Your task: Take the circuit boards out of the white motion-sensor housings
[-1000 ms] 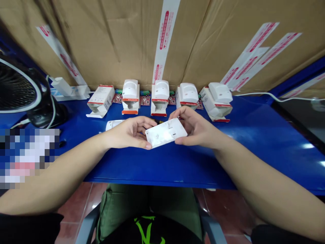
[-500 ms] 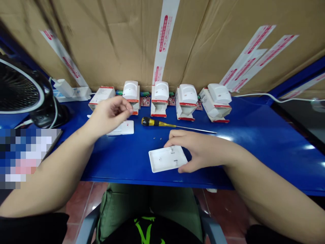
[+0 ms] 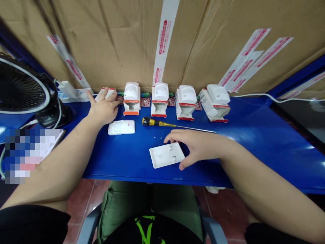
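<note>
Over a small white-and-red box [image 3: 106, 91] at the left of the row is my left hand [image 3: 103, 109], open with fingers spread; it covers most of the box. A white plastic casing half [image 3: 166, 156] lies hollow side up near the desk's front edge. My right hand [image 3: 196, 147] curves around its right end, thumb and fingers apart, seemingly clear of its edges. Two tiny screws [image 3: 157, 138] rest behind the casing. A white motion detector front [image 3: 121, 127] lies on the desk near my left wrist. Behind the screws is a yellow-and-black screwdriver [image 3: 158, 122].
Several white detectors [image 3: 161, 91] stand on opened boxes [image 3: 159, 109] along the cardboard wall [image 3: 127, 44], with red circuit boards [image 3: 145, 102] between them. A black fan [image 3: 22, 86] and power strip [image 3: 78, 95] occupy the left. A white cable [image 3: 286, 100] runs at right.
My left hand has moved back and left from above the detector front onto the box, its pinched fingers spreading. The casing has shifted slightly backward, and my right hand's grip looks looser.
</note>
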{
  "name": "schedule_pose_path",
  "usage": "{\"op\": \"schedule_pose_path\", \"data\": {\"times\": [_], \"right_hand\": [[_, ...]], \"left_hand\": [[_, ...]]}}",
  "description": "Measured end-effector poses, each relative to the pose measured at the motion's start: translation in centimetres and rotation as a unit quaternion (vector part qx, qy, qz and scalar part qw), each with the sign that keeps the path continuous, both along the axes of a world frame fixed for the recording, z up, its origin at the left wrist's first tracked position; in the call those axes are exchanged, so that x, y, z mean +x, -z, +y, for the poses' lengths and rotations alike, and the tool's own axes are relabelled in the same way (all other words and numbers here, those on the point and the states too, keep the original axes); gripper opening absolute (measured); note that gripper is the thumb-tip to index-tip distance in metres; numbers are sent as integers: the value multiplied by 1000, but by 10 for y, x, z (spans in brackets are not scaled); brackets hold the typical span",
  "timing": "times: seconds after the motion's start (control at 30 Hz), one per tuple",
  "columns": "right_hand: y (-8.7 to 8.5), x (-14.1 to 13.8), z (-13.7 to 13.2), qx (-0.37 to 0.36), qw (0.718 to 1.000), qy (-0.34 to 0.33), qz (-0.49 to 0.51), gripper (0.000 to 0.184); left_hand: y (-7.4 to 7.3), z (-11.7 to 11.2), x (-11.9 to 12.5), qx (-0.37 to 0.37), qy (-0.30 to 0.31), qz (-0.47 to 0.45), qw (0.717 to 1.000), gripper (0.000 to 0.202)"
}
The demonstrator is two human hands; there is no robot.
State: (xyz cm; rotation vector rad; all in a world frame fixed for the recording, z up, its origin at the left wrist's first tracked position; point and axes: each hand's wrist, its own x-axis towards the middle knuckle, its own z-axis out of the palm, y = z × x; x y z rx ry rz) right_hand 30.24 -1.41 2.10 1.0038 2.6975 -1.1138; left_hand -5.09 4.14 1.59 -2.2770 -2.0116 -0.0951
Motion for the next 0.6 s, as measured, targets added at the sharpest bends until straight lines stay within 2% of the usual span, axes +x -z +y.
{"op": "schedule_pose_path", "data": {"times": [0.17, 0.33, 0.37, 0.6], "right_hand": [[-1, 2, 0, 9, 1000, -2, 0, 79], [-2, 2, 0, 6, 1000, -1, 0, 78], [-1, 2, 0, 6, 1000, 0, 1, 79], [-1, 4, 1, 0, 1000, 7, 2, 83]], "left_hand": [[3, 1, -1, 6, 12, -17, 1000, 51], [0, -2, -2, 49, 50, -75, 995, 14], [-1, -3, -2, 54, 54, -82, 994, 12], [-8, -13, 1, 30, 57, -92, 994, 26]]}}
